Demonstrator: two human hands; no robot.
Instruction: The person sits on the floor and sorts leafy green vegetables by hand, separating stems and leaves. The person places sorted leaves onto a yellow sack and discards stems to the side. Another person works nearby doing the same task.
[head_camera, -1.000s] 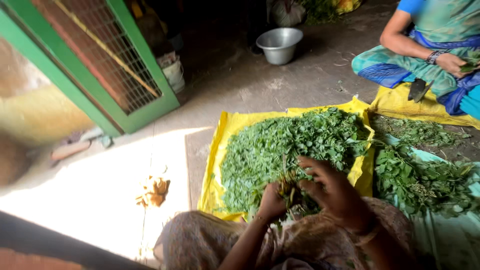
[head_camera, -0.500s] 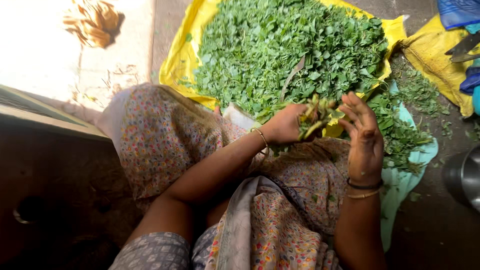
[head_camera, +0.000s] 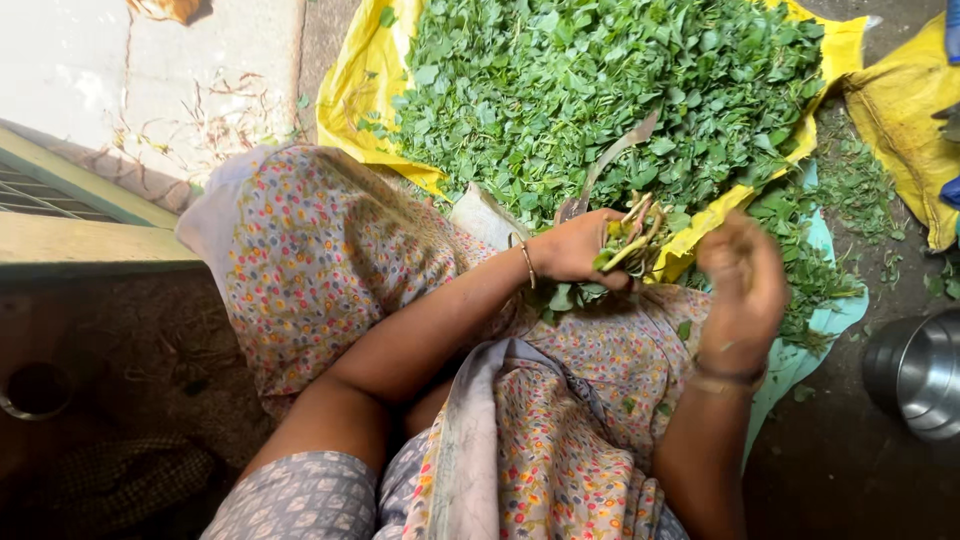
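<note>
nearest the camera lay your lap, covered in a floral cloth (head_camera: 330, 260) with small coloured dots on a pale ground, and a grey patterned sleeve at the bottom edge. your left hand (head_camera: 575, 245) was closed around a bunch of green stems (head_camera: 630, 240), the fingers wrapped tight about the lower ends, just above your knee; a thin bangle sat on that wrist. your right hand (head_camera: 742, 285) was just beside the bunch, blurred, fingers loosely curled and not touching the stems as far as could be seen; you could not tell whether it pinched anything. a dark bangle ringed its wrist.

just past your hands, a yellow sheet (head_camera: 360, 90) was spread on the floor and carried a broad heap of plucked green leaves (head_camera: 600, 90). a pale teal sheet (head_camera: 820, 320) showed under its right edge, with more loose sprigs (head_camera: 810, 260) lying on it. a second yellow sheet (head_camera: 900, 120) lay farther right, crumpled. a steel pot (head_camera: 915, 370) stood at the right border on dark ground.

the floor (head_camera: 140, 90) to the upper left was pale concrete in bright sun, strewn with thin dry stalks. at the left edge a green-painted frame (head_camera: 90, 200) with wire mesh stood beside your knee.
</note>
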